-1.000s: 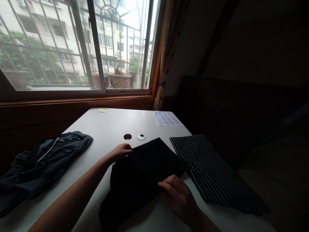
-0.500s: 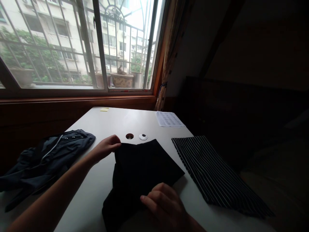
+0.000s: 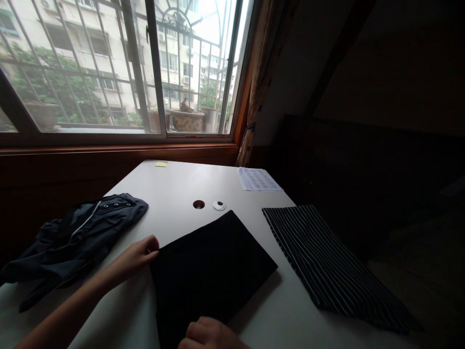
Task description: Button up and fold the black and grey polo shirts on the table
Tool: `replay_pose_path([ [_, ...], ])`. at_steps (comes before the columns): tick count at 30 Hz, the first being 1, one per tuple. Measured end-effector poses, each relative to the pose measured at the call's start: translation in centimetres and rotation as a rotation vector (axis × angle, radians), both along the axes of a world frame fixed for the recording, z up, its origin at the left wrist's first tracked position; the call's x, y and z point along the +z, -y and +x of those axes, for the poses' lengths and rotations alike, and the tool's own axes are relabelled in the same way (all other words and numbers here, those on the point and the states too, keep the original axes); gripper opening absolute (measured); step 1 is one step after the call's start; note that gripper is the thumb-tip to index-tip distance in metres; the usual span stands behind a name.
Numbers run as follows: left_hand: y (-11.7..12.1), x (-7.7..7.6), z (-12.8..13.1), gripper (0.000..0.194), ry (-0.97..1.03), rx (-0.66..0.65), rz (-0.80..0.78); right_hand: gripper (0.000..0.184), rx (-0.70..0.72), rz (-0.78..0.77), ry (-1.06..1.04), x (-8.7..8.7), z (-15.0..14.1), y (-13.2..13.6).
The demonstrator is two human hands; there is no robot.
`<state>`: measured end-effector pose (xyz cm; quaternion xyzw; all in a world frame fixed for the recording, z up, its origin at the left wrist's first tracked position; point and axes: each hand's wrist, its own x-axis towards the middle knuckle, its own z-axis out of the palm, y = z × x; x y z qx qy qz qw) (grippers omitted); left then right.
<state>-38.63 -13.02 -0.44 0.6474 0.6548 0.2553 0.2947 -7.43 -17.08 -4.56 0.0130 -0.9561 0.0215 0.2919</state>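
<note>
A black garment (image 3: pixel 214 266), folded to a rough four-sided shape, lies across the middle of the white table (image 3: pixel 178 184); its exact kind does not show. My left hand (image 3: pixel 146 249) pinches its upper left corner. At the bottom edge of the view, my right hand (image 3: pixel 210 333) is closed at the garment's near edge, the fingertips hidden. Left of my left arm lies a crumpled dark blue-grey garment (image 3: pixel 87 232) with a white cord and metal eyelets. A black-and-white striped cloth (image 3: pixel 327 257) is spread flat on the right.
A round cable hole (image 3: pixel 198 204) and its loose white cover (image 3: pixel 219 206) are just beyond the black garment. Printed sheets (image 3: pixel 259 179) lie at the far right corner, a yellow note (image 3: pixel 161 164) at the far left. Behind the table is a barred window (image 3: pixel 119 72) with a tied curtain (image 3: pixel 249 121).
My left hand has drawn the garment's corner left and toward me, so the cloth is spread wider and flatter. My right hand has moved down and left, toward me.
</note>
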Motion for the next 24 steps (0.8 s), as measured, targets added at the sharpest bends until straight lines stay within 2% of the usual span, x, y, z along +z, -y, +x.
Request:
replay_pose_path([
  [2, 0.1, 0.0, 0.2, 0.026, -0.044, -0.007, 0.024, 0.016, 0.054, -0.049, 0.011, 0.0, 0.4, -0.6],
  [5, 0.1, 1.0, 1.2, 0.026, -0.169, -0.017, 0.18, 0.016, 0.046, -0.1, -0.028, 1.7, 1.4, -1.7],
  [8, -0.2, 2.1, 3.2, 0.032, -0.333, -0.083, 0.383, 0.019, -0.105, -0.182, -0.074, 4.4, 2.4, -2.8],
  [11, -0.9, 2.2, 6.1, 0.042, -0.467, -0.253, 0.474, 0.042, -0.24, -0.159, 0.053, 5.9, 2.9, -3.3],
  [14, -2.4, 1.2, 8.6, 0.051, -0.599, -0.365, 0.437, 0.064, -0.193, 0.006, 0.178, 5.2, 2.9, -3.2],
  [17, -4.2, -0.4, 9.5, 0.052, -0.646, -0.362, 0.336, 0.071, -0.161, 0.12, 0.239, 4.0, 2.9, -3.0],
  [20, -5.5, -1.6, 9.1, 0.054, -0.627, -0.329, 0.271, 0.058, -0.147, 0.213, 0.233, 3.3, 2.8, -2.8],
  [24, -5.6, -2.4, 8.2, 0.055, -0.59, -0.273, 0.254, 0.041, -0.135, 0.361, 0.159, 2.7, 2.9, -2.7],
])
